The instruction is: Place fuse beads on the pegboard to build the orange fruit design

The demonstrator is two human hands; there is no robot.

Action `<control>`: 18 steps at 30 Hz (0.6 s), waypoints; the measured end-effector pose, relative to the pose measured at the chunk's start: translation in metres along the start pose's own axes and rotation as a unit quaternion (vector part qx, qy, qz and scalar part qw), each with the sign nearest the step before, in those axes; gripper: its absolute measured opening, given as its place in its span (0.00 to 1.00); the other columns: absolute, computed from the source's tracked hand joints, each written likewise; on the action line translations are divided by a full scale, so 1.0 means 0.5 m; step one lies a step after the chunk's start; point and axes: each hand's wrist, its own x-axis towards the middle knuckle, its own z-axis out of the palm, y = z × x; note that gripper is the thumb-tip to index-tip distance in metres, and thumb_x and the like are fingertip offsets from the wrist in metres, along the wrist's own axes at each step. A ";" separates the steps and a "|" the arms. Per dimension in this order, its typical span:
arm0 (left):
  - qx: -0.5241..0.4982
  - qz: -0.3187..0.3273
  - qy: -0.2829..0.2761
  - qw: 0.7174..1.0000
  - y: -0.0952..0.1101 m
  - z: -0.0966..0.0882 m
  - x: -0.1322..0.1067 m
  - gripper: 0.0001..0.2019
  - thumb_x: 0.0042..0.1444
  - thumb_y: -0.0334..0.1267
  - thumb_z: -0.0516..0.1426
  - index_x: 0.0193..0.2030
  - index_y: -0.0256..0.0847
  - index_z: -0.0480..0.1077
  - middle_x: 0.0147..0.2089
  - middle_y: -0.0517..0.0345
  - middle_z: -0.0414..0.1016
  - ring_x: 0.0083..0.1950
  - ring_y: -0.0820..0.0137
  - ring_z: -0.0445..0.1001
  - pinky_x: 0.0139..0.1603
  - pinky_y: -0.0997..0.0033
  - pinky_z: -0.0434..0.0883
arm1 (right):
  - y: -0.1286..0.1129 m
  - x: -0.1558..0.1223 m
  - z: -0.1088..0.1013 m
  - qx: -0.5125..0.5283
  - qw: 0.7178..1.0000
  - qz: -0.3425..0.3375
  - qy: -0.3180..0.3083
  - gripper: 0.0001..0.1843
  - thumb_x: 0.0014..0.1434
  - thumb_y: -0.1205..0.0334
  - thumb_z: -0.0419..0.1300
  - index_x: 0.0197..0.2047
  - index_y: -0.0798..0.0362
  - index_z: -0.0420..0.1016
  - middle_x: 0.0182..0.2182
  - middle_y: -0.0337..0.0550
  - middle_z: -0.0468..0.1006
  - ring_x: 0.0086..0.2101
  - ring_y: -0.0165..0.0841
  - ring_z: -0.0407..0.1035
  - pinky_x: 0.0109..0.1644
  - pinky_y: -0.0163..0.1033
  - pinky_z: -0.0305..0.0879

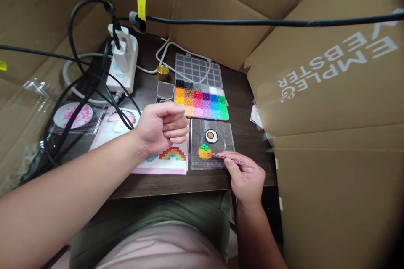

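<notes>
My right hand (248,178) pinches a thin pink pair of tweezers (236,161), whose tips touch the lower right of an orange bead figure with a green leafy top (205,151). That figure sits on a clear pegboard (197,128), just below a fried-egg bead figure (211,136). My left hand (164,128) is raised with its fingers curled inward, and nothing shows in them. It hangs over a pattern sheet (172,154) with a rainbow design, hiding part of it. Beyond it lies an open bead box (202,101) with colour-sorted beads in compartments.
A power strip (126,65) with plugs stands at the back left. Black cables (221,21) cross in front of the view. A small gold tin (163,72) sits near the bead box lid. At left is a dish of pink beads (67,114). Cardboard walls (331,105) surround the table.
</notes>
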 end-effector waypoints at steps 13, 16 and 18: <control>0.016 0.005 -0.015 1.000 0.000 -0.003 0.000 0.24 0.46 0.35 0.58 0.15 0.39 0.43 0.14 0.65 0.39 0.14 0.80 0.46 0.17 0.75 0.49 | 0.004 -0.001 -0.001 0.008 1.000 -0.003 -0.002 0.05 0.58 0.64 0.64 0.34 0.47 0.83 0.34 0.43 0.84 0.37 0.38 0.79 0.44 0.44 0.77; 0.014 0.002 -0.012 1.000 0.000 -0.001 -0.001 0.24 0.46 0.34 0.58 0.14 0.39 0.43 0.14 0.65 0.38 0.14 0.80 0.45 0.17 0.75 0.48 | 0.004 -0.001 -0.002 0.011 1.000 -0.004 -0.001 0.05 0.58 0.65 0.64 0.34 0.48 0.83 0.34 0.43 0.84 0.38 0.37 0.78 0.45 0.44 0.76; 0.013 0.001 -0.010 1.000 0.000 0.000 -0.001 0.24 0.46 0.34 0.58 0.14 0.39 0.42 0.14 0.65 0.39 0.14 0.80 0.45 0.17 0.75 0.48 | 0.007 -0.003 -0.002 0.021 1.000 -0.011 0.007 0.05 0.58 0.66 0.64 0.35 0.48 0.83 0.34 0.43 0.84 0.38 0.37 0.78 0.45 0.44 0.76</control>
